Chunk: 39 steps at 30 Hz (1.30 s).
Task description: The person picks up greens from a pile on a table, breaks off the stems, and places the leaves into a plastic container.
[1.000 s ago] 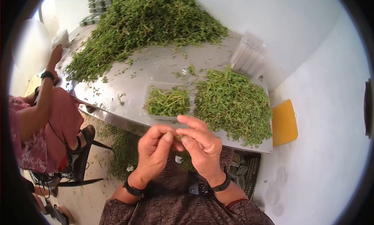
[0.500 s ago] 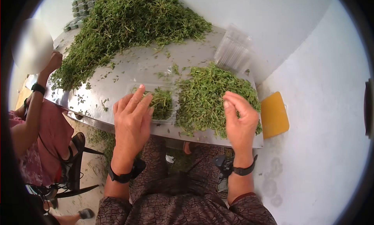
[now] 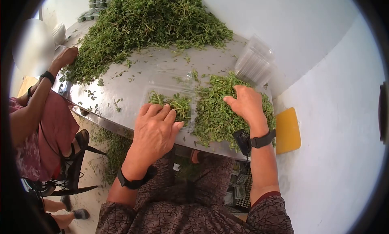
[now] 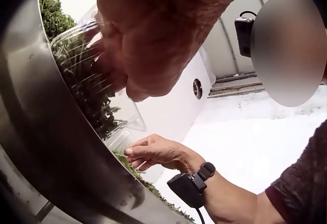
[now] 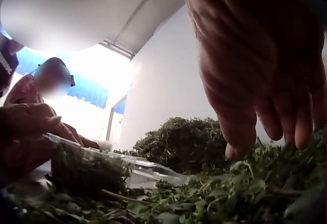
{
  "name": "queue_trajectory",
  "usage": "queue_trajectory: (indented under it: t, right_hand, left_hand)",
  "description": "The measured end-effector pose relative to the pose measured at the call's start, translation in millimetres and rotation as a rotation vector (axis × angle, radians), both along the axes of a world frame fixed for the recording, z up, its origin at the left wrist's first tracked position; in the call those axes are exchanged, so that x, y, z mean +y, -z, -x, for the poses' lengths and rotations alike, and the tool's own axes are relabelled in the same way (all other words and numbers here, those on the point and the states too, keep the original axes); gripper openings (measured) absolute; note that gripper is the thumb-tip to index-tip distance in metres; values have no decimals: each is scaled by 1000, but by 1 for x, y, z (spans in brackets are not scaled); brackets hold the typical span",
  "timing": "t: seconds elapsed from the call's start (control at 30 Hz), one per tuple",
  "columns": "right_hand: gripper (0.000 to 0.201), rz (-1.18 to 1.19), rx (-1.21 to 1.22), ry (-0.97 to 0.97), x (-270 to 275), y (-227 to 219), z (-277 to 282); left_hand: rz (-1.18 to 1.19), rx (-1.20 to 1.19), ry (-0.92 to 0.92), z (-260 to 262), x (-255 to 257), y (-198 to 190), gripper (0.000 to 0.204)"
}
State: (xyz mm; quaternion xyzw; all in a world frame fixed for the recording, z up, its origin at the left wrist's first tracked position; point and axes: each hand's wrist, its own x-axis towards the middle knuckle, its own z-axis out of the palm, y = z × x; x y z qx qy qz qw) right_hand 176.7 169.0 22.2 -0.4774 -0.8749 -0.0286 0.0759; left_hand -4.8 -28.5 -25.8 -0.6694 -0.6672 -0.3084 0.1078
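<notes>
My left hand [image 3: 156,128] lies palm down over a clear plastic box [image 4: 76,32] of leafy green sprigs [image 3: 181,106], its loosely bent fingers resting on the greens. Over the smaller pile of loose greens [image 3: 214,112] to the right hangs my right hand [image 3: 246,106]. In the right wrist view that hand [image 5: 271,81] points its fingers down at the leaves, thumb apart from them, with nothing held between. Part of the box and its filling is hidden under the left hand.
A large heap of greens [image 3: 158,23] covers the back of the metal table [image 3: 133,82]. Nested clear boxes [image 3: 255,61] stand at the right, filled boxes [image 3: 95,5] at the far left. A seated person [image 3: 34,124] works at left; a yellow board [image 3: 288,130] stands beside the table.
My hands, earlier together pinching a small piece in front of me, have parted. The left went onto the box of greens, the right out over the smaller pile.
</notes>
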Motion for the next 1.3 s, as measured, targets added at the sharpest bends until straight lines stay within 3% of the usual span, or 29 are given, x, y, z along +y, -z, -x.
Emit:
queue_trajectory:
  t: [0.23,0.47,0.53,0.7,0.77,0.9,0.97,1.3]
  right_hand:
    - [22,-127,-19,-60,20,26,-7]
    - [14,-64,436,-85,4,-11,-27]
    - [16,70,691,-55,5,-16,-33]
    - [14,119,635,-53,5,-15,-43]
    - [13,311,963,-62,0,-17,-45]
    - [13,416,1007,-62,-6,-18,-44]
    - [13,509,1188,-81,-6,-16,-47]
    - [11,755,1366,-156,-25,-9,-38]
  left_hand:
    - [6,-37,17,0,-1,1,27]
    - [-12,-36,11,-1,0,0,30]
    - [-6,-41,12,-2,-1,-1,30]
    - [-7,-59,3,-2,-1,-2,30]
    - [-4,-74,11,-2,-2,-2,30]
    - [-39,-65,10,-1,-1,0,31]
    - [-58,-86,17,0,-3,3,31]
    - [-304,-104,2,8,-24,7,32]
